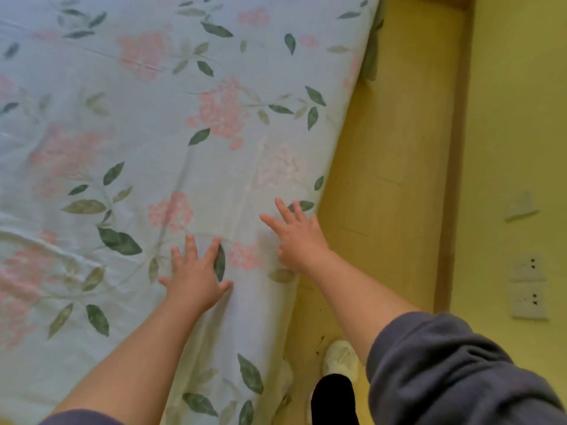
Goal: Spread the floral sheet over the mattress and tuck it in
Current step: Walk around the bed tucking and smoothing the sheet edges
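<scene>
The floral sheet [159, 124], pale blue with pink flowers and green leaves, lies spread across the mattress and fills the left of the view. Its right edge drapes down over the mattress side. My left hand [196, 277] rests flat on the sheet with fingers spread. My right hand [299, 237] lies flat on the sheet near the mattress's right edge, fingers straight and spread. Light creases run through the sheet to the left of my hands. The mattress itself is hidden under the sheet.
A wooden bed-frame board [395, 154] runs along the right side of the mattress. Beyond it stands a yellow wall [515, 118] with white sockets [529, 299]. My foot in a white slipper [340, 360] stands on the floor by the bed.
</scene>
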